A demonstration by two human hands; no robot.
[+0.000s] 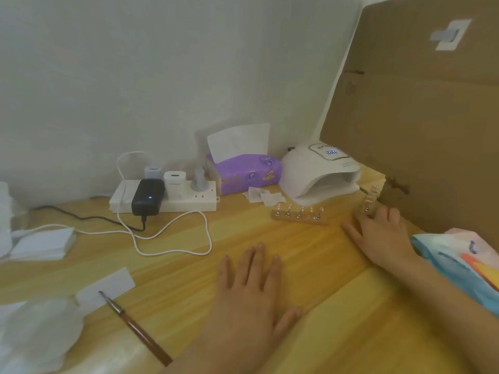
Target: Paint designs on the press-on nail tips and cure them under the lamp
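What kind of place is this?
Probably a home desk set up for nail art: a curing lamp and a holder of nail tips on a wooden table, beside a power strip and a tissue pack.

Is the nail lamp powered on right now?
On, at least powered: the nail lamp has a small display on top glowing blue. Whether its curing light is running, cannot tell.

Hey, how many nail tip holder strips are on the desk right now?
2. One strip lies in front of the lamp; the other strip is further right, by the fingertips of the right hand. More could be hidden inside the lamp.
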